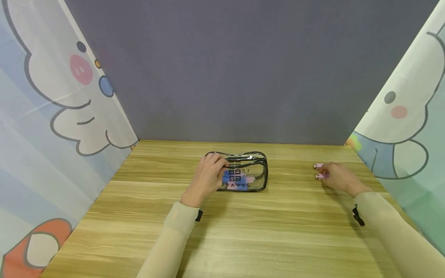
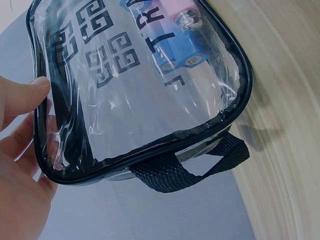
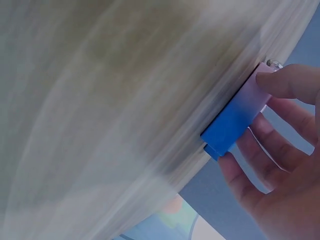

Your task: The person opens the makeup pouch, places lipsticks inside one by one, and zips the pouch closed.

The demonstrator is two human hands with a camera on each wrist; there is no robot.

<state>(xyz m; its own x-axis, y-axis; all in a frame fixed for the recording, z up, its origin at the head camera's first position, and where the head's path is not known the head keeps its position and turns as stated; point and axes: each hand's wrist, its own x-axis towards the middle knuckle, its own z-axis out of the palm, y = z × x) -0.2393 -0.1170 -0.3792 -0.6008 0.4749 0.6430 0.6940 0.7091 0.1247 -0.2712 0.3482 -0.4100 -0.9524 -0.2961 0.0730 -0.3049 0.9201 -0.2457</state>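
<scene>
- A pink-to-blue tube with a shiny ball tip was at the right of the bench, in the right hand's grip — thumb on one side, fingers on the other.
- A second tube showed only its ball-tipped pink end; whether it was pinched too could not be told.
- The clear TRAVEL pouch stood well to the left, with similar tubes inside; the left hand grasped its edge.
- The step looked like taking up tubes while steadying the pouch; the next move called for a firm pinch before lifting.
- Hidden or unclear: the zip's state, the exact count inside — and whether the tubes still touched the bench.
</scene>
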